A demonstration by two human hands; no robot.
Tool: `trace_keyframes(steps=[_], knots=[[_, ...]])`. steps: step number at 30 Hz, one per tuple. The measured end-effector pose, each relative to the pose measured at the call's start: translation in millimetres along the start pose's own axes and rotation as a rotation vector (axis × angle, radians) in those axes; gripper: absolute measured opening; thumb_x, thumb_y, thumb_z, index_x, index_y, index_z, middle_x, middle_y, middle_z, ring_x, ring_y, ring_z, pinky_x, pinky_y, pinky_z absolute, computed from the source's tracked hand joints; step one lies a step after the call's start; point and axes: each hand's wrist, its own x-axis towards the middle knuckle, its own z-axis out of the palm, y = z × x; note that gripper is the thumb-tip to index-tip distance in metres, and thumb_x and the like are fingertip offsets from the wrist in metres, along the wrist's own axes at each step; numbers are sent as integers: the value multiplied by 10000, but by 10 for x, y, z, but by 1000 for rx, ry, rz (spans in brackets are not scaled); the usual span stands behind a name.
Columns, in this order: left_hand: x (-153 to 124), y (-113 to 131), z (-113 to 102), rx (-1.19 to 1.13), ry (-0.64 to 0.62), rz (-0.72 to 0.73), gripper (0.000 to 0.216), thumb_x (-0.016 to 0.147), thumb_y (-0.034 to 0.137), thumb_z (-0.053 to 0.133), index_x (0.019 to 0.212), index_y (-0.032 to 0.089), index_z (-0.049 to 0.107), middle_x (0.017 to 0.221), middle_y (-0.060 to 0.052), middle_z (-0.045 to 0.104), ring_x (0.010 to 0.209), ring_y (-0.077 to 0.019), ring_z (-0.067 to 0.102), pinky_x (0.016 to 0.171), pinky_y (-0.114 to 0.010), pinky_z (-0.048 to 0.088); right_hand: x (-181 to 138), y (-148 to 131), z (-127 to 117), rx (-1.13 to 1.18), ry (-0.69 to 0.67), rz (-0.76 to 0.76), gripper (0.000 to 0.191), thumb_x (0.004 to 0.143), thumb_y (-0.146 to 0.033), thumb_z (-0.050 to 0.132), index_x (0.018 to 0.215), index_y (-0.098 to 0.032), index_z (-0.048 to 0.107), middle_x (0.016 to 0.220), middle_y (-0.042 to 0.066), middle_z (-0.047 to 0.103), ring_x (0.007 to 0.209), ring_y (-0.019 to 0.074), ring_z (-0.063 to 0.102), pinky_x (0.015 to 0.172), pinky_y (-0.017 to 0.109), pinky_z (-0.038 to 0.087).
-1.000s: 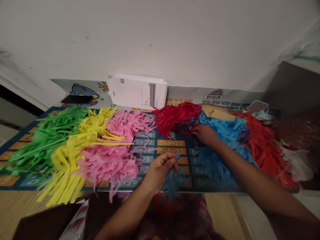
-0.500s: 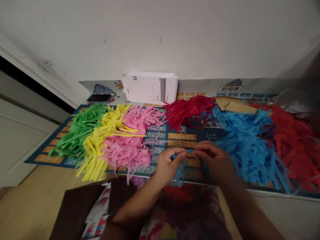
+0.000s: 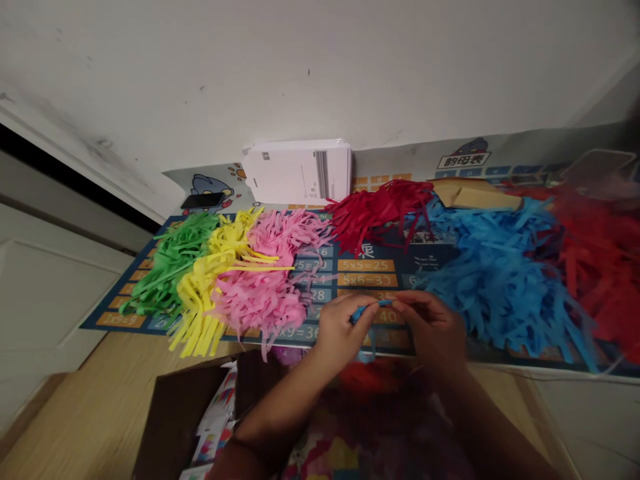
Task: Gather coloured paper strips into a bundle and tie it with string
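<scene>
- The left hand (image 3: 345, 330) pinched a narrow blue strip (image 3: 385, 303) between thumb and bent forefinger, its other fingers curled under.
- The right hand (image 3: 434, 327) pinched the strip's other end, thumb and fingertips pressed together, just right of the left hand.
- The forearms came in from the near side, the left slanting far and right, the right slanting far and left, so the fingertips almost met.
- The strip ran short and nearly level between the hands, above the near part of a dark blue mat (image 3: 367, 280) printed with sums.
- A paler blue strand (image 3: 367, 350) hung below the left hand, partly hidden.
- Just right of the right hand spread a blue fringed heap (image 3: 500, 287), with a red heap (image 3: 600, 267) farther right.
- Left of the hands lay pink (image 3: 263, 303), yellow (image 3: 203, 293) and green fringes (image 3: 175, 263).
- Beyond the hands lay a crimson fringe (image 3: 377, 213); farther off, a white package (image 3: 295, 173) stood near the wall (image 3: 400, 80).
</scene>
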Motion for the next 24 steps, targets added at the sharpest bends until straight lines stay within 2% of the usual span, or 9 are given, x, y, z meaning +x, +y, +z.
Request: trace_keyframes(steps=[4, 8, 11, 16, 24], knots=[[-11, -18, -12, 108, 7, 161, 103, 936, 190, 632, 921, 166, 731, 805, -49, 773, 722, -161, 712, 683, -253, 548, 16, -45, -106, -210, -94, -218, 77, 840, -334, 723, 865, -292, 782, 860, 9, 772, 804, 206, 717, 776, 342, 571], [-23, 5, 6, 135, 4, 215, 87, 928, 177, 641, 914, 161, 725, 780, -45, 767, 696, -163, 711, 669, -256, 548, 26, -36, -153, -308, -131, -359, 103, 891, -300, 684, 938, -301, 776, 905, -5, 775, 834, 186, 725, 798, 317, 570], [-17, 35, 26, 107, 3, 182, 79, 921, 176, 650, 899, 169, 726, 777, -33, 771, 686, -153, 712, 657, -243, 544, 2, 4, -143, -284, -102, -346, 84, 888, -298, 701, 930, -304, 774, 889, -15, 776, 819, 171, 727, 773, 287, 574], [18, 53, 30, 86, 34, 106, 82, 900, 176, 674, 840, 174, 730, 734, -20, 765, 649, -135, 707, 632, -223, 539, -40, 67, -138, -195, 60, -198, 92, 847, -349, 752, 894, -273, 774, 870, 4, 777, 794, 180, 730, 749, 292, 584], [39, 39, 91, 17, 49, 79, 71, 887, 225, 719, 839, 183, 750, 735, -14, 777, 643, -124, 706, 628, -207, 545, -52, 158, -151, -262, 72, -200, 127, 824, -374, 770, 882, -261, 782, 822, 8, 769, 725, 174, 713, 665, 274, 563]])
